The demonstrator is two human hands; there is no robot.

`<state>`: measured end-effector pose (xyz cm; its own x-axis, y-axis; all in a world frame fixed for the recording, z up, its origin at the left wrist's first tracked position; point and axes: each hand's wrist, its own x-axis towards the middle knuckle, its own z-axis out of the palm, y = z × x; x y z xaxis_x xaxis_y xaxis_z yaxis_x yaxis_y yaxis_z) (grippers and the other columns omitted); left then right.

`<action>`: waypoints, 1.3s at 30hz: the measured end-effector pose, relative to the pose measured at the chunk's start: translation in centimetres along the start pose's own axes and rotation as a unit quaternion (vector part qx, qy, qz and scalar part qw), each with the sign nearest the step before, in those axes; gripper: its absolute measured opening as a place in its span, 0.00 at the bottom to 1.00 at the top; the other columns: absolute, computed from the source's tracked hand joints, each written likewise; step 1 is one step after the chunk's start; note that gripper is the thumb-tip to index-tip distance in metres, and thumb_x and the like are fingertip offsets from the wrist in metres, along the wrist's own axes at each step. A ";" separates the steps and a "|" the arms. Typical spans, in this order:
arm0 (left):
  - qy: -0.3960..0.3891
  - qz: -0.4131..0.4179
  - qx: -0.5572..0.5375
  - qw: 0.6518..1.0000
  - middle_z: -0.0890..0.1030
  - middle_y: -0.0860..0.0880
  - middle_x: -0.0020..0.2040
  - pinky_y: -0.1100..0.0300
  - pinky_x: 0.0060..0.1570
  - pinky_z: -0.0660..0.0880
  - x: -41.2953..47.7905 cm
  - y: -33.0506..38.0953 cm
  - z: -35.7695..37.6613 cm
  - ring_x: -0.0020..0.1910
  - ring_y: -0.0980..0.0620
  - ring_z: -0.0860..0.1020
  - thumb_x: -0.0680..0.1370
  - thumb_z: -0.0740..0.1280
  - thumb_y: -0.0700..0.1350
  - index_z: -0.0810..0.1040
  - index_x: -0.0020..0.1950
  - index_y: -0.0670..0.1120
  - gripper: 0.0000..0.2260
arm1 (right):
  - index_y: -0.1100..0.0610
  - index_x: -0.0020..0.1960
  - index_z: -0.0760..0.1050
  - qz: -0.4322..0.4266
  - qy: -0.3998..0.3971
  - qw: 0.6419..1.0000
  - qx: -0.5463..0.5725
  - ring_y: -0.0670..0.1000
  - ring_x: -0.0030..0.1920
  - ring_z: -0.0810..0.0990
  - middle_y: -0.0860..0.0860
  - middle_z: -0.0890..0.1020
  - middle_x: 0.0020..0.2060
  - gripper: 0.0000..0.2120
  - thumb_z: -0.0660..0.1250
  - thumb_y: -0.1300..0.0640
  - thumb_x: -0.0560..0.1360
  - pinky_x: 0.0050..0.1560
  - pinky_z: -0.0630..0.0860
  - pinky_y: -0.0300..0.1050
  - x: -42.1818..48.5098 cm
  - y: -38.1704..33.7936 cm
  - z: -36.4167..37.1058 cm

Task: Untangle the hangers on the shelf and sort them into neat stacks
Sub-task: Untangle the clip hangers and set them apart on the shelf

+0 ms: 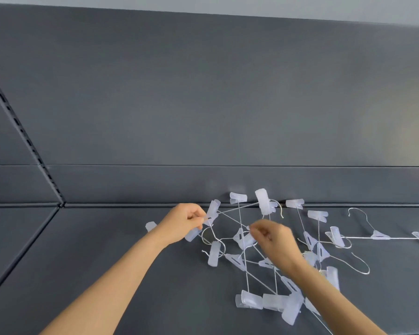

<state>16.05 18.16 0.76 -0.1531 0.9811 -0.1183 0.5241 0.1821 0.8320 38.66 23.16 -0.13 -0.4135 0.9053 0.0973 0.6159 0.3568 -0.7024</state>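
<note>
While both hands work hanger tangle (259,247), L fingers (196,217) pinch clip (212,212), R fingers (258,232) pinch wire.

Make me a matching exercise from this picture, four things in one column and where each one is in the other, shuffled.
Things:
1. left hand
2. right hand
3. lone hanger
4. slotted upright

Places:
A. far left, on the back panel
B. lying apart, right of the pile
C. pinching a clip at the pile's left edge
D. fingers in the middle of the pile

Pairs: 1-C, 2-D, 3-B, 4-A
</note>
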 end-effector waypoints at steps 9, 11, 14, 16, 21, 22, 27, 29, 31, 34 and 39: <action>-0.018 -0.030 -0.052 0.998 0.77 0.52 0.33 0.58 0.44 0.70 -0.8 -0.2 1.7 0.33 0.53 0.70 0.78 0.59 0.38 0.74 0.41 0.46 0.08 | 0.59 0.39 0.78 -0.012 -0.131 0.990 -0.054 0.53 0.37 0.76 0.53 0.81 0.37 0.10 0.59 0.62 0.75 0.44 0.74 0.46 0.8 -1.2 5.1; -0.003 -0.029 -0.043 0.999 0.77 0.52 0.34 0.59 0.42 0.69 -0.8 0.0 1.8 0.32 0.53 0.70 0.78 0.59 0.40 0.74 0.43 0.45 0.06 | 0.60 0.42 0.75 -0.004 -0.124 0.991 -0.058 0.54 0.39 0.75 0.53 0.78 0.38 0.09 0.58 0.61 0.76 0.44 0.72 0.46 0.7 -1.1 5.2; 0.033 -0.019 0.015 0.999 0.77 0.52 0.33 0.61 0.38 0.67 -0.6 0.1 2.1 0.32 0.54 0.70 0.79 0.59 0.44 0.74 0.44 0.44 0.08 | 0.58 0.40 0.67 -0.003 -0.127 0.990 -0.058 0.54 0.38 0.69 0.53 0.74 0.36 0.08 0.55 0.62 0.77 0.39 0.67 0.46 0.8 -1.0 4.9; 0.051 -0.009 0.044 0.998 0.77 0.52 0.33 0.63 0.35 0.66 -0.6 0.1 2.4 0.31 0.55 0.70 0.79 0.58 0.45 0.75 0.44 0.44 0.09 | 0.58 0.39 0.66 0.001 -0.139 0.989 -0.039 0.53 0.36 0.69 0.52 0.74 0.34 0.08 0.55 0.63 0.77 0.35 0.66 0.41 1.1 -1.1 4.3; 0.103 0.002 0.045 0.994 0.76 0.49 0.34 0.67 0.32 0.66 -0.6 -0.6 2.7 0.31 0.54 0.70 0.80 0.58 0.44 0.78 0.53 0.46 0.10 | 0.53 0.34 0.74 0.066 -0.149 0.983 0.083 0.41 0.24 0.71 0.44 0.76 0.22 0.12 0.62 0.63 0.74 0.29 0.68 0.30 2.0 -1.8 2.6; 0.115 0.003 0.052 0.992 0.76 0.50 0.34 0.66 0.32 0.65 -0.7 -0.7 2.8 0.32 0.53 0.70 0.79 0.59 0.44 0.77 0.54 0.45 0.09 | 0.52 0.33 0.75 0.071 -0.155 0.981 0.091 0.40 0.22 0.71 0.44 0.76 0.20 0.12 0.63 0.64 0.73 0.28 0.68 0.29 2.1 -1.8 2.4; 0.171 0.017 0.023 0.985 0.70 0.55 0.30 0.70 0.27 0.65 -1.2 -0.4 3.3 0.27 0.60 0.68 0.79 0.59 0.41 0.68 0.41 0.43 0.07 | 0.51 0.34 0.76 0.070 -0.146 0.984 0.081 0.39 0.21 0.70 0.46 0.75 0.24 0.13 0.63 0.66 0.72 0.30 0.67 0.33 2.6 -1.9 2.4; 0.182 0.017 -0.003 0.983 0.69 0.54 0.30 0.71 0.28 0.65 -1.3 -0.1 3.6 0.27 0.59 0.66 0.79 0.59 0.40 0.65 0.37 0.46 0.11 | 0.52 0.35 0.76 0.065 -0.137 0.985 0.078 0.39 0.21 0.69 0.47 0.75 0.25 0.12 0.62 0.66 0.72 0.29 0.66 0.32 2.5 -1.8 2.5; 0.177 0.021 -0.014 0.984 0.68 0.53 0.30 0.71 0.28 0.65 -1.4 0.1 3.9 0.28 0.57 0.64 0.78 0.60 0.39 0.63 0.35 0.49 0.13 | 0.55 0.39 0.78 0.061 -0.126 0.989 0.052 0.41 0.23 0.70 0.48 0.76 0.27 0.10 0.61 0.66 0.73 0.26 0.66 0.29 2.3 -1.4 2.5; 0.154 0.009 -0.035 0.987 0.69 0.52 0.31 0.70 0.28 0.65 -1.6 -0.2 4.8 0.29 0.54 0.65 0.78 0.61 0.40 0.65 0.36 0.49 0.12 | 0.54 0.43 0.77 0.032 -0.117 0.991 -0.051 0.42 0.28 0.70 0.45 0.74 0.28 0.10 0.59 0.65 0.73 0.28 0.66 0.32 1.8 -0.7 2.4; 0.218 0.116 0.232 0.941 0.76 0.49 0.46 0.58 0.44 0.72 -2.1 -0.3 5.5 0.46 0.46 0.74 0.73 0.69 0.43 0.72 0.53 0.45 0.11 | 0.56 0.44 0.75 0.021 -0.100 0.990 -0.098 0.42 0.29 0.67 0.43 0.71 0.28 0.09 0.57 0.65 0.74 0.29 0.63 0.33 1.3 0.4 2.0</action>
<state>20.81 16.39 -2.26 -0.2656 0.8961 0.3556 0.8800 0.0747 0.4691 37.03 23.99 -1.70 -0.4973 0.8634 -0.0846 0.7460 0.3758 -0.5498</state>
